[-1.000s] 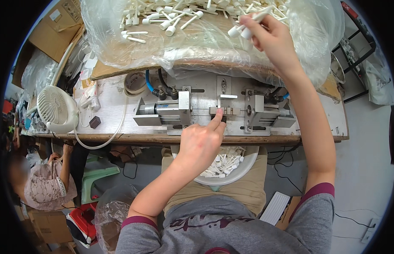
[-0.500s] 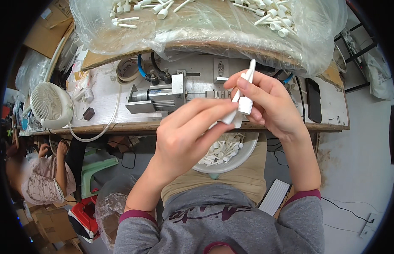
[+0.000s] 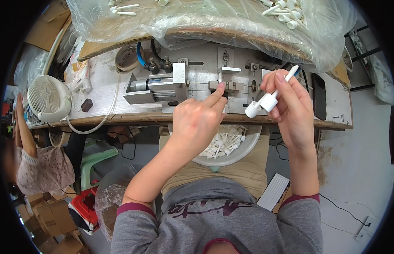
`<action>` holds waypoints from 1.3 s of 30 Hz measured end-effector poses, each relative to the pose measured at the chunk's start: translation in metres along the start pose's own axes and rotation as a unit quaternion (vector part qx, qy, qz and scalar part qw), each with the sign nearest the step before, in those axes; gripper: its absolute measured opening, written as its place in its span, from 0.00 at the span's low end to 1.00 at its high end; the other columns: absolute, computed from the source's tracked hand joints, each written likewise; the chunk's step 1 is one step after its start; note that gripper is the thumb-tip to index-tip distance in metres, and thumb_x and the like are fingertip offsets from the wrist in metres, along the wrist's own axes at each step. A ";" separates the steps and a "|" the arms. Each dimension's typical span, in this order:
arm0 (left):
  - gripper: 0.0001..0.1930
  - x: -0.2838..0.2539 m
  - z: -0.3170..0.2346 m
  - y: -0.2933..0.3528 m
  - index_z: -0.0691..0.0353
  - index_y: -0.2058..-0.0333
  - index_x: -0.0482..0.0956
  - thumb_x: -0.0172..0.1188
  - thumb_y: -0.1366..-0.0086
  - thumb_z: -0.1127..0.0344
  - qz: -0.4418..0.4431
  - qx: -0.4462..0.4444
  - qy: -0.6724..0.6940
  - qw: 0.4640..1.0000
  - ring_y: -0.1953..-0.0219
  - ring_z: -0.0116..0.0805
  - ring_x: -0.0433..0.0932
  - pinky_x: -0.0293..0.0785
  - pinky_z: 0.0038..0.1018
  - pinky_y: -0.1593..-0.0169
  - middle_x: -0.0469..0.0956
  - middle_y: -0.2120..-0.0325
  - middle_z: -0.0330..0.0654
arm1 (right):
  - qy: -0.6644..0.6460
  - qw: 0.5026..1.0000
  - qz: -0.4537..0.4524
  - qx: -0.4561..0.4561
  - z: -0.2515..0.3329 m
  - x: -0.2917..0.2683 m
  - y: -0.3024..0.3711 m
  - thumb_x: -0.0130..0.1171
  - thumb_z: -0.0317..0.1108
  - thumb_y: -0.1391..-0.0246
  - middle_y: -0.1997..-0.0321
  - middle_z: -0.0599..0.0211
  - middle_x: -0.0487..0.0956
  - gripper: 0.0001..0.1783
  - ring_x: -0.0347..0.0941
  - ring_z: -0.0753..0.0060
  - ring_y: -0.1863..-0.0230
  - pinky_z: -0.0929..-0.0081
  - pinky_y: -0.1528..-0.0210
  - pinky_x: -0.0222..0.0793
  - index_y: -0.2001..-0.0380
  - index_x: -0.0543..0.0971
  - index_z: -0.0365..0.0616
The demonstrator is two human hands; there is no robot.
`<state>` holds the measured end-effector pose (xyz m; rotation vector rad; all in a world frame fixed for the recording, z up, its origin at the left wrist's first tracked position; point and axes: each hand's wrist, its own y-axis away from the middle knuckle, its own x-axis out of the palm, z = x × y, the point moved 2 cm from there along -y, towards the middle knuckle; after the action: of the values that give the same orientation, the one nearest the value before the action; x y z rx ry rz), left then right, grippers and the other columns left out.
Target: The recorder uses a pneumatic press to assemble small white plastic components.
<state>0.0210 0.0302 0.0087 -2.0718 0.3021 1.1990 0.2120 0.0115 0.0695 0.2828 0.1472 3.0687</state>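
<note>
White piece (image 3: pixel 220 77) at the metal block (image 3: pixel 235 86), two white capped sticks (image 3: pixel 269 102) in the right hand (image 3: pixel 294 108)

The white piece stands at the far side of the metal block, midway along the bench, with the left hand's (image 3: pixel 200 122) index fingertip at its near end. That hand has its index finger straight and the others folded under; its palm is hidden, so I cannot tell whether it has hold of anything. The right hand, to the right, is closed in a pinch around the two sticks, caps toward the near left.

The work looks partway through: one piece is at the block, two are in hand, and many loose pieces (image 3: pixel 286 12) lie on the plastic sheet (image 3: pixel 205 25) at the far side. More white pieces (image 3: pixel 222 142) fill a pale basin (image 3: pixel 237 158) on the lap; whether those are finished, I cannot tell.

A metal cylinder unit (image 3: pixel 163 86) flanks the block on the left, a metal bracket (image 3: pixel 254 80) on the right. The white bench (image 3: pixel 106 108) also bears a fan (image 3: pixel 48 99) and a tape roll (image 3: pixel 127 58) to the left, and a dark phone (image 3: pixel 319 96) to the right. Beyond the bench's near left are a green stool (image 3: pixel 94 163) and another person in a lace top (image 3: pixel 46 175)
</note>
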 end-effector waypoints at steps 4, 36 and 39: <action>0.15 0.001 0.004 0.001 0.57 0.62 0.86 0.74 0.50 0.65 -0.005 0.007 0.012 1.000 0.76 0.35 0.82 0.77 0.27 0.70 0.84 0.51 0.39 | -0.070 0.997 0.035 0.020 -0.007 -0.005 -0.003 0.52 0.44 0.28 0.76 0.79 0.72 0.16 0.61 0.91 0.80 0.89 0.80 0.51 0.67 0.76 0.46; 0.12 0.005 0.008 0.010 0.54 0.65 0.86 0.75 0.49 0.63 -0.021 -0.048 0.042 0.998 0.78 0.31 0.82 0.76 0.25 0.73 0.84 0.51 0.33 | 0.634 0.746 0.010 -0.205 0.078 0.013 -0.087 0.61 0.32 0.41 0.62 0.48 0.77 0.10 0.76 0.50 0.61 0.60 0.53 0.73 0.63 0.79 0.34; 0.12 0.005 0.005 0.001 0.55 0.65 0.86 0.75 0.49 0.63 -0.020 -0.019 0.053 0.998 0.76 0.32 0.83 0.77 0.25 0.72 0.84 0.51 0.33 | 0.577 0.800 0.068 -0.150 0.099 0.000 -0.067 0.60 0.32 0.41 0.58 0.47 0.80 0.13 0.78 0.52 0.59 0.64 0.51 0.73 0.57 0.80 0.34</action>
<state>0.0195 0.0337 0.0028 -2.1691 0.2875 1.0802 0.2339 0.0867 0.1594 -1.6370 -0.3299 2.7993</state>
